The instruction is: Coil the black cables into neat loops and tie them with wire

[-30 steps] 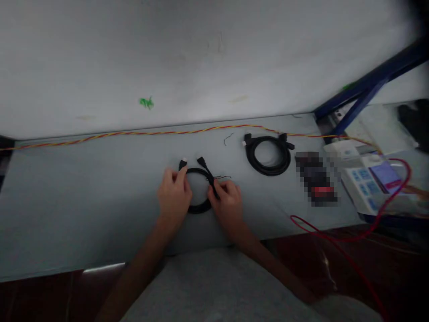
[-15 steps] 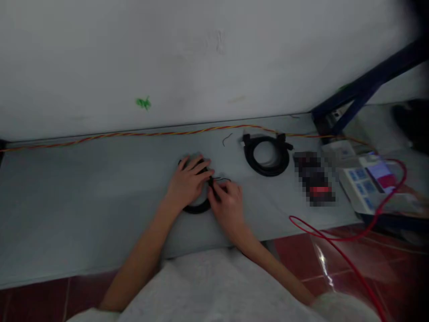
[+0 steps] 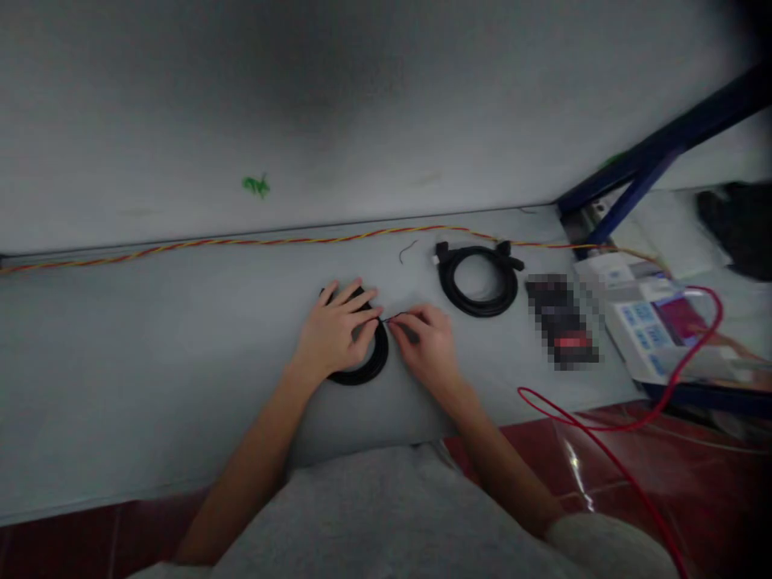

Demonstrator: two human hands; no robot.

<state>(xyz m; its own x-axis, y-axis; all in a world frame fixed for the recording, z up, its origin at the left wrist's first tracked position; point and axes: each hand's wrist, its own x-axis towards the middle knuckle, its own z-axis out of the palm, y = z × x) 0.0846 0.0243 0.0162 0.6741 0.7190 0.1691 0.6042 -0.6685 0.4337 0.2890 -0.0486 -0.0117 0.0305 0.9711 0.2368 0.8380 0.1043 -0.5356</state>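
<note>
My left hand (image 3: 341, 330) lies with spread fingers over a coil of black cable (image 3: 367, 370), hiding the coil's top and the cable ends. My right hand (image 3: 425, 338) sits just to the right, its thumb and fingers pinching a thin black wire tie (image 3: 393, 319) that runs towards the coil. A second coil of black cable (image 3: 479, 281), with its plugs showing, lies further right and does not touch either hand.
A twisted red and yellow wire (image 3: 271, 240) runs along the table's back edge by the wall. To the right are a pixelated dark object (image 3: 560, 322), a white device with blue buttons (image 3: 645, 338) and a loose red wire (image 3: 603, 422). A blue metal frame (image 3: 633, 169) rises at the far right.
My right hand has moved right and away from the coil, with the thin wire tie pinched in its fingers. My left hand stays over the coil.
</note>
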